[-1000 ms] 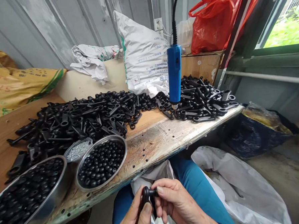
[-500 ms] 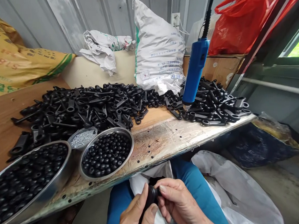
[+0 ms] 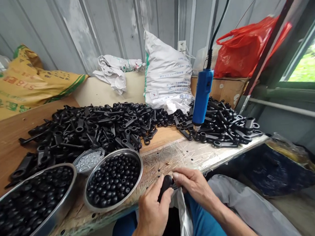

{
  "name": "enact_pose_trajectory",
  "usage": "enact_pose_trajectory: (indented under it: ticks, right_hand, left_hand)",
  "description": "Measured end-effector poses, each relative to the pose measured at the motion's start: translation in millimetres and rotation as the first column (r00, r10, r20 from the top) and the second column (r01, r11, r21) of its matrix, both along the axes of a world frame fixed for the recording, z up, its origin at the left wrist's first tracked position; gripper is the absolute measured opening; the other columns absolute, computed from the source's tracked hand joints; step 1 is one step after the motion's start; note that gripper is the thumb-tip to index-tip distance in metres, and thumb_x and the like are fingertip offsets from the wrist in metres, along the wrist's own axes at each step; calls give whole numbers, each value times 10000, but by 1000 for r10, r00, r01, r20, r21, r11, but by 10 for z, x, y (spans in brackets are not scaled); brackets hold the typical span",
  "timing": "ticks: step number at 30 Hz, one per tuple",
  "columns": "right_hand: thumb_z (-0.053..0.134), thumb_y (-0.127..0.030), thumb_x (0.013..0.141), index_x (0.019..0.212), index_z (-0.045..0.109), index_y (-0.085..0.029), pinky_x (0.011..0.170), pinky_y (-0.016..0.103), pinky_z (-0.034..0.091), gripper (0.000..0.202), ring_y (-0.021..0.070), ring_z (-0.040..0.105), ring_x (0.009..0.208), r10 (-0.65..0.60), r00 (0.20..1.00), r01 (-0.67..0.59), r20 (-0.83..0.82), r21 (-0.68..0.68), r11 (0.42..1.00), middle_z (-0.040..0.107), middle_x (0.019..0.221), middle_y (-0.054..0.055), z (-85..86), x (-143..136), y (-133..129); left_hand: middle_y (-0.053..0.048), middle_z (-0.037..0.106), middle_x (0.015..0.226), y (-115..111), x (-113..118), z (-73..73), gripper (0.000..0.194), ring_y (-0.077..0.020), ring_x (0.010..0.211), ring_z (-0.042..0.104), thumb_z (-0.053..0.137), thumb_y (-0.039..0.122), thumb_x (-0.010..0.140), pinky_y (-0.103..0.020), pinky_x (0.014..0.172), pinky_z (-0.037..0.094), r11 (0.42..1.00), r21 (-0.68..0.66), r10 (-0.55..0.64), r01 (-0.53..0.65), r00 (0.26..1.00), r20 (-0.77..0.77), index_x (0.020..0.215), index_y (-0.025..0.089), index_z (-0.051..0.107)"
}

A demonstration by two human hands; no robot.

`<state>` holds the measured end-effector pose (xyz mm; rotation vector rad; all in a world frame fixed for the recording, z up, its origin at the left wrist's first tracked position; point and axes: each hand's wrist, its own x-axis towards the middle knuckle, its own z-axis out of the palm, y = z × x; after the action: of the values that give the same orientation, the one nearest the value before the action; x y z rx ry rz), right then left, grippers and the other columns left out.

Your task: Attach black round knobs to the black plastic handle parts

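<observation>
My left hand (image 3: 152, 211) is closed round a black plastic lever part (image 3: 166, 183), with thumb and fingers on either side of it. The fingertips of my right hand (image 3: 196, 186) pinch at the part's right end. Whatever sits between those fingertips is too small and covered to name. Both hands are above my lap, at the bench's front edge. Left of them stands a metal bowl (image 3: 141, 168) of black balls (image 3: 114, 180). Above and to the right, a blue electric screwdriver (image 3: 202, 98) hangs tip down by its cable.
A larger metal bowl (image 3: 65, 203) of black knobs and a small dish of silver screws (image 3: 89, 160) stand at left. Heaps of black levers (image 3: 100, 126) cover the bench's back. A white sack (image 3: 168, 71) leans behind them; a pale bag (image 3: 232, 195) lies below right.
Both hands have risen from my lap toward the bench edge, with the black lever part still in the left. The camera view has tilted up a little.
</observation>
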<state>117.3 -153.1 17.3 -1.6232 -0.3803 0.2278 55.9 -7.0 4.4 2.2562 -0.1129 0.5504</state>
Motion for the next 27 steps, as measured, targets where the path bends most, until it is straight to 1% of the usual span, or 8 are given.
enact_pose_trajectory:
  ticks: [3, 9, 13, 16, 18, 20, 23, 27]
  right_hand:
    - [387, -356, 857, 766, 586, -110, 504, 192, 404, 329, 117, 523, 607, -106, 961, 177, 256, -274, 946, 561, 665, 34, 150, 363, -116]
    - [422, -244, 800, 651, 598, -122, 554, 211, 368, 261, 120, 525, 588, 27, 944, 157, 329, -522, 838, 605, 628, 42, 128, 800, 153]
    - [446, -200, 759, 636, 628, -141, 604, 245, 359, 228, 164, 559, 653, 83, 942, 162, 326, -655, 738, 646, 665, 75, 79, 839, 257]
    - [429, -188, 763, 680, 647, -145, 588, 255, 351, 238, 184, 569, 642, 102, 950, 145, 296, -704, 695, 649, 660, 89, 83, 803, 280]
    - [424, -179, 767, 690, 649, -141, 566, 252, 342, 240, 182, 562, 616, 93, 958, 131, 270, -705, 697, 638, 636, 85, 84, 794, 295]
    - [431, -158, 765, 692, 645, -141, 571, 243, 342, 226, 167, 551, 612, 70, 965, 124, 253, -675, 727, 624, 625, 68, 77, 810, 296]
    - [467, -155, 759, 699, 638, -143, 597, 222, 357, 182, 141, 528, 620, 31, 970, 118, 242, -579, 807, 593, 619, 31, 80, 839, 250]
    - [390, -250, 846, 881, 617, -132, 607, 204, 387, 258, 125, 504, 660, -82, 965, 174, 249, -375, 911, 569, 713, 23, 143, 641, 125]
  left_hand:
    - [-78, 679, 930, -52, 311, 140, 292, -205, 848, 631, 490, 218, 809, -282, 737, 487, 961, 273, -30, 53, 996, -86, 1079, 166, 590]
    - [-41, 653, 729, -173, 630, 211, 186, -218, 684, 630, 505, 183, 777, -290, 597, 429, 909, 393, -89, 143, 984, -153, 915, 191, 629]
    - [-22, 617, 662, -111, 696, 122, 147, -198, 600, 605, 476, 203, 796, -291, 541, 383, 899, 401, -116, 176, 979, -170, 812, 196, 621]
    - [-15, 598, 638, -47, 707, -51, 198, -175, 547, 589, 452, 224, 819, -283, 509, 366, 896, 416, -160, 157, 987, -27, 914, 176, 620]
    - [-28, 586, 623, -33, 697, -159, 252, -178, 520, 573, 427, 236, 833, -292, 496, 349, 891, 440, -156, 111, 985, 69, 966, 145, 621]
    - [-54, 590, 643, -46, 682, -215, 292, -206, 555, 570, 426, 249, 827, -310, 525, 344, 925, 362, -127, 115, 992, 9, 1002, 134, 629]
    - [-83, 615, 720, -75, 670, -185, 335, -257, 659, 573, 467, 243, 781, -347, 619, 358, 986, 92, -124, 142, 977, -173, 1067, 167, 623]
    - [-103, 657, 924, -45, 607, -35, 367, -277, 879, 582, 527, 318, 752, -363, 775, 398, 979, -201, -79, 35, 973, -217, 1080, 171, 604]
